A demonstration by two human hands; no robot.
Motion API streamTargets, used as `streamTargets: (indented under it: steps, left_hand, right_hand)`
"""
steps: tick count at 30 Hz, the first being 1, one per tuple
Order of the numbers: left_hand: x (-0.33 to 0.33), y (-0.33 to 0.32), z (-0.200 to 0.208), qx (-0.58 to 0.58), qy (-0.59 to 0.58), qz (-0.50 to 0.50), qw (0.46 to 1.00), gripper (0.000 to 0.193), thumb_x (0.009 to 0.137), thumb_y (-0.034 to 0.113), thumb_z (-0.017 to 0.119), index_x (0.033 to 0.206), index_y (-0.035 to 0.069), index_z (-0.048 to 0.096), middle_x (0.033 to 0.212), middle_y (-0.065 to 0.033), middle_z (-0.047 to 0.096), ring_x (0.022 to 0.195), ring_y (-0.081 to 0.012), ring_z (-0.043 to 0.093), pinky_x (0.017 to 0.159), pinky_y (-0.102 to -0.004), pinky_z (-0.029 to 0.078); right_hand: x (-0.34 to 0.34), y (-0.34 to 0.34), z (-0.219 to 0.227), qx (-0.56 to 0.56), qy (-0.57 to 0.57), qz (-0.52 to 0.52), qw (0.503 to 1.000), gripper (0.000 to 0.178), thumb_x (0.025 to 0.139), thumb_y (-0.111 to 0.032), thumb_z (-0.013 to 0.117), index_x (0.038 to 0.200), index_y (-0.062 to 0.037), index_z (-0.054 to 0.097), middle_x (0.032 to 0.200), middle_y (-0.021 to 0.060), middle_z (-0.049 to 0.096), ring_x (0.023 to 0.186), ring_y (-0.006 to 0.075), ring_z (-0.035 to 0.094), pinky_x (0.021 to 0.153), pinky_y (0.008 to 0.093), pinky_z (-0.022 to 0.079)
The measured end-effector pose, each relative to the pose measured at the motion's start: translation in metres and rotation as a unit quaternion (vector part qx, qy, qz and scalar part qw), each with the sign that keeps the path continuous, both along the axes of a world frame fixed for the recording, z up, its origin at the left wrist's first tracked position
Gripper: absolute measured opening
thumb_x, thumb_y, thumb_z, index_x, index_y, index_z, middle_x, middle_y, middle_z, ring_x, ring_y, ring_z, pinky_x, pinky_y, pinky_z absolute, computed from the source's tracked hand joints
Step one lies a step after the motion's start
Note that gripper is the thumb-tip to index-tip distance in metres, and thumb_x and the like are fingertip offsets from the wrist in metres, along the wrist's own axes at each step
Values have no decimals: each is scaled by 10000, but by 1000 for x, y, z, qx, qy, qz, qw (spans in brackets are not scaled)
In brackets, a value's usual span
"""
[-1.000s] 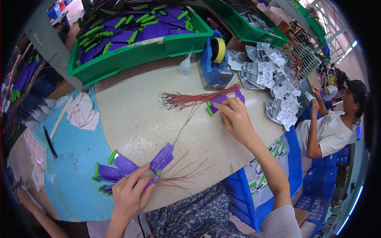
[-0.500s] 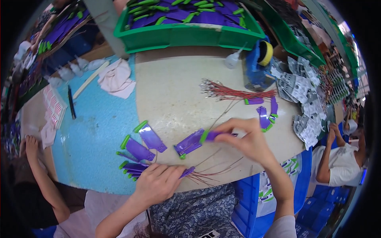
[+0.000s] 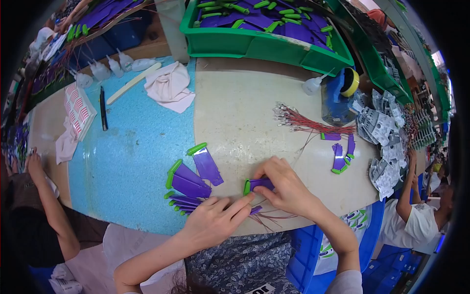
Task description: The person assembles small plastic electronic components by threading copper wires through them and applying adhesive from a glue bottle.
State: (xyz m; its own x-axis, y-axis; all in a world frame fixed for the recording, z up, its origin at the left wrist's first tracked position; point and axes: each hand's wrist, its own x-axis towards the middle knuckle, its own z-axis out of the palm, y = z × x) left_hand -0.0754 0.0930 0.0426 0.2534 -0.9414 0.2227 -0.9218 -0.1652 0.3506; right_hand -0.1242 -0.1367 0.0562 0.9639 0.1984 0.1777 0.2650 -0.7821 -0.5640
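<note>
My right hand (image 3: pixel 284 188) pinches a purple panel with a green end (image 3: pixel 262 183) low over the table. The fingertips of my left hand (image 3: pixel 211 220) reach that green end. Under the same hand lies a fanned stack of thin purple panels with green ends (image 3: pixel 183 202); their tips and thin reddish wires (image 3: pixel 269 218) stick out past its fingers. My left thumb is hidden. Just beyond the stack lie a loose purple panel (image 3: pixel 190 182) and another purple panel (image 3: pixel 208 165), both green-tipped.
A bundle of red wires (image 3: pixel 313 123) and several small purple pieces (image 3: pixel 338 157) lie at right, beside grey metallic parts (image 3: pixel 384 171). A green bin (image 3: pixel 264 51) of panels stands behind. At left are a cloth (image 3: pixel 169 88), a black pen (image 3: pixel 103 110) and dropper bottles (image 3: pixel 100 71). Other people sit at both sides.
My right hand has come down and nearer to my left hand, whose fingers now reach the green end. The panel that lay apart between them no longer shows separately. The whole view has shifted.
</note>
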Motion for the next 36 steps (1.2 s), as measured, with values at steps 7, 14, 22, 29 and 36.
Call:
streamTargets:
  steps: [7,14,22,29,36]
  left_hand:
    - [29,-65,15,-205,192,98,955,446,852,192,750,1211,-31,607,1121,-107,667,923,-258,637,672,-357,512]
    - [-3,-61,14,-254,366,122,887,208,866,51,726,1047,-40,680,768,-134,677,639,-217,648,565,-317,477]
    - [-9,-43,12,-175,512,118,832,224,879,71,704,1096,16,686,811,-117,699,645,-172,663,544,-294,471]
    - [-7,-46,27,-112,618,80,774,269,925,94,692,1163,-30,688,996,-139,741,807,-186,743,535,-263,542]
    - [-6,-45,37,-86,822,114,551,337,971,201,673,1173,-69,678,1023,-140,733,859,-213,752,458,-207,471]
  right_hand:
    - [-37,5,28,338,46,-248,907,312,806,60,752,975,-11,499,905,85,670,851,127,644,775,269,511]
    - [-50,20,17,294,-11,-273,916,252,796,20,777,963,6,589,874,91,699,842,138,667,788,273,521]
    - [-60,13,49,138,123,-306,934,237,741,-37,836,920,15,690,834,51,676,667,94,558,539,252,415]
    - [-68,10,70,62,-10,-252,966,274,739,19,801,997,16,711,799,93,620,670,203,594,541,305,439]
    - [-80,0,74,85,-43,-326,941,115,757,37,800,857,15,749,711,35,541,553,77,468,480,231,344]
